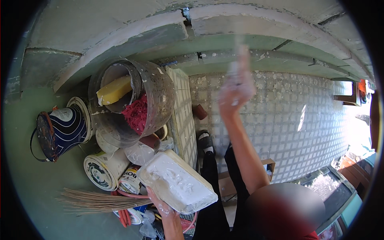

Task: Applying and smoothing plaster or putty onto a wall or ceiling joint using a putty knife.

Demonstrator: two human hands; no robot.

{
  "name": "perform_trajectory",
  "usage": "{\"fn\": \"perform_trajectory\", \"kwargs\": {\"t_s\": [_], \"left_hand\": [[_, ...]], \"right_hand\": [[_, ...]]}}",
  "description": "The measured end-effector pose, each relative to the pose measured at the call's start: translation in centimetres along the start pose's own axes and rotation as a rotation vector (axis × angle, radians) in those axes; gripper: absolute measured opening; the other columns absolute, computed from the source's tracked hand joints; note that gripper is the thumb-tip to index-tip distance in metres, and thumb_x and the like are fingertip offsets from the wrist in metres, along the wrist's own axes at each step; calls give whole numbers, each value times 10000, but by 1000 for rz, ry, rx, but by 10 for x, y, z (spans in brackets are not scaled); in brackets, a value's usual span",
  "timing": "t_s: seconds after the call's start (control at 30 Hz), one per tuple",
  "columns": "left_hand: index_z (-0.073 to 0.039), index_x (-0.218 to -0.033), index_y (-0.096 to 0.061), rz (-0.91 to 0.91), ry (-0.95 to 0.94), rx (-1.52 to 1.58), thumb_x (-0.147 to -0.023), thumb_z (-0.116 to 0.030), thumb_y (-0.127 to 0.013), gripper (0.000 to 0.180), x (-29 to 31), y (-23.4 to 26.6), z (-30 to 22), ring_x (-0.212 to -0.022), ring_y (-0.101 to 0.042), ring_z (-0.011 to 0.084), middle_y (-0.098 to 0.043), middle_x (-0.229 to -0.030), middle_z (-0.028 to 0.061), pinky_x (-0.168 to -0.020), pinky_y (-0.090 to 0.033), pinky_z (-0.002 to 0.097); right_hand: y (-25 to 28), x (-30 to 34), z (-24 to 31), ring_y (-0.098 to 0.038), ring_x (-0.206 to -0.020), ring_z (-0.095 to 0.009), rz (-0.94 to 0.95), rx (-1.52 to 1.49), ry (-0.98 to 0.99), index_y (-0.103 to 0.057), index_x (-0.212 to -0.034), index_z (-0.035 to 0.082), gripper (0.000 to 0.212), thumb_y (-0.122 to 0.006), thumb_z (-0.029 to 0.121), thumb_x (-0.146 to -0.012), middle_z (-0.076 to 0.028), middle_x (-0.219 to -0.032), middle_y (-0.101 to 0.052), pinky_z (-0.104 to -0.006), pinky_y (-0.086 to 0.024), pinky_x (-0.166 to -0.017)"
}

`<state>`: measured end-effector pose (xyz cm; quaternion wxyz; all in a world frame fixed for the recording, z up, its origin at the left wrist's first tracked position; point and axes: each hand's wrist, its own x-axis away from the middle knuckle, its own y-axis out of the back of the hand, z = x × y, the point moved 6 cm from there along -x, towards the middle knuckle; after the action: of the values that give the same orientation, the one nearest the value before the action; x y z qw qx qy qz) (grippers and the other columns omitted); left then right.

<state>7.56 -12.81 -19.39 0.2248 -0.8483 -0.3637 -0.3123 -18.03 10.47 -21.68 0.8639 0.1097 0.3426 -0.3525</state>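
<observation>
left hand clasps the edge of a tray of paste beside buckets; right hand, raised near the wall, too blurred for me to read. likely coating; next stroke wants even pressure.

Pale rectangular tray, open side up, lumpy white paste inside, near dark-trousered legs

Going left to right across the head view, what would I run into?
Blue paint bucket, yellow sponge, white tray, blurred right hand, orange item near the far right edge.
</observation>
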Motion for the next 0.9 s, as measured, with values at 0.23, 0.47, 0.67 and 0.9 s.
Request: {"fn": "perform_trajectory", "kwargs": {"t_s": [0.23, 0.47, 0.67, 0.9], "left_hand": [[-155, -1442, -284, 7, 12, -22, -890, -599, -414, 720, 2, -2, 8, -1272, -399, 319, -358, -1428, 90, -1042, -359, 472], [-151, -1446, -276, 53, -13, -37, -896, -602, -392, 721, 6, -8, 6, -1278, -397, 317, -357, -1430, 88, -1050, -353, 477], [-140, -1456, -243, 92, 9, -19, -874, -630, -422, 781, 13, -15, 9, -1291, -379, 333, -337, -1437, 116, -1050, -354, 488], [-138, -1427, -309, 85, 37, 26, -899, -595, -394, 704, 23, -23, 3, -1237, -444, 312, -407, -1393, 85, -1018, -389, 465]], "right_hand": [[-12, -10, -32, -687, -834, -193, -60, 69, 2, -523, -1281, -16, 399, -434, 61, -899, -183, -1240, -584, -325, -570, -692], [-35, 6, 17, -518, -1217, -277, 212, 33, 66, -508, -1290, -42, 401, -428, 39, -905, -171, -1256, -579, -389, -441, -996], [29, -32, -19, -507, -1229, -265, -169, 55, -463, -473, -1305, -62, 381, -418, -20, -931, -158, -1307, -543, -378, -420, -1016], [5, -21, 6, -650, -871, -149, 71, 115, -108, -516, -1301, 11, 380, -483, 44, -923, -156, -1215, -611, -291, -532, -737]]}}
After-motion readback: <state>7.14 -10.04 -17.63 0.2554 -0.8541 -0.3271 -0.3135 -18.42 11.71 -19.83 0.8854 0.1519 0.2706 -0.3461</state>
